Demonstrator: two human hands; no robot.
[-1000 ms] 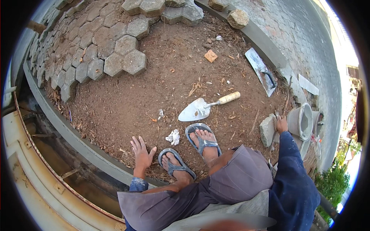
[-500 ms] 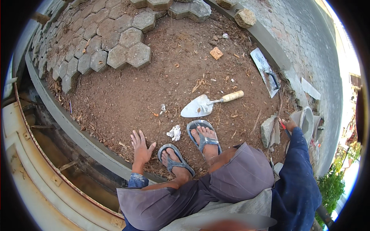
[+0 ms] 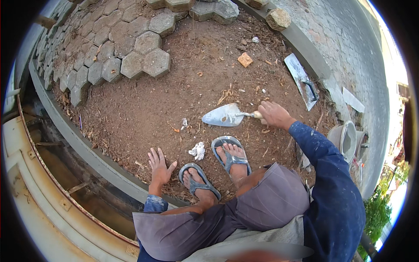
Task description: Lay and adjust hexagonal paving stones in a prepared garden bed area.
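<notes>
Gripping the trowel (image 3: 221,116) by its wooden handle (image 3: 258,115), the right hand (image 3: 275,114) has its fingers curled round the grip, knuckles up. The pale, pointed blade reaches out to the left of that hand, lying flat over the brown soil (image 3: 144,109); whether it touches the ground I cannot tell.

Off to the lower left of the right hand, the left hand (image 3: 160,169) is spread, back up, thumb held away from the fingers. Whether it presses on the soil I cannot tell. Just right of it stands the left sandal (image 3: 205,187), and a white crumpled lump (image 3: 197,151) lies a little farther to the right. The concrete curb (image 3: 111,173) runs close by on its left side. Well beyond this hand are hexagonal pavers (image 3: 156,62), laid side by side.

Below and left of the right hand is the right sandal (image 3: 231,150). Up and to the right of the same hand lies a flat rectangular float (image 3: 301,81) with a dark handle. An orange-brown chunk (image 3: 245,60) rests farther out, slightly left. A grey bucket (image 3: 348,139) sits right of the hand, past the blue sleeve (image 3: 321,148).
</notes>
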